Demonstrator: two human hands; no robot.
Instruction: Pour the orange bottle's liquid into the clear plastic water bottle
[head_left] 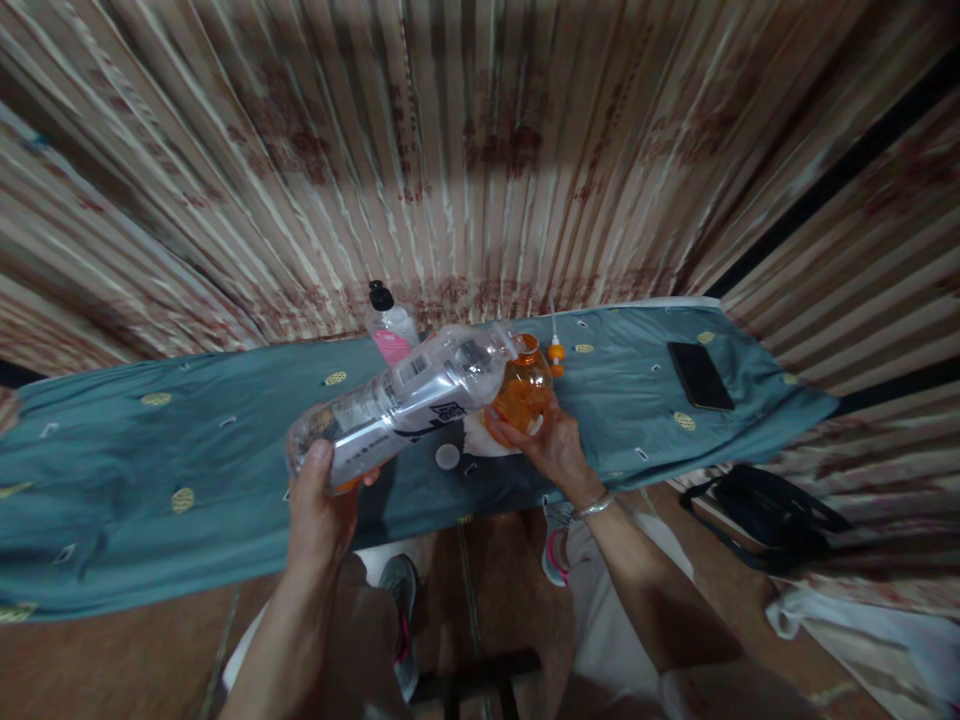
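gripped clear bottle (pixel 405 402), orange bottle (pixel 523 387) (contents unclear)

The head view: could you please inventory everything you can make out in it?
large bottle: 1, clear and silver, middle
small bottle: 1, orange, beside large bottle
pump: 1, orange-white, right of small bottle
capped bottle: 1, pink and black, behind large bottle
tablecloth: 1, teal, middle
disc: 1, white, on tablecloth
sheet: 1, white, by small bottle
phone: 1, black, right of pump
curtains: count unclear, beige, around
poles: at least 2, black, right
floor: 1, brown, below
bag: 1, black, right
cloth: 1, white, lower right
frame: 1, black, bottom
bracelet: 1, silver, right wrist
shoes: 2, grey, below tablecloth
legs: 2, pale-trousered, bottom
left hand: 1, holding large bottle
right hand: 1, holding small bottle
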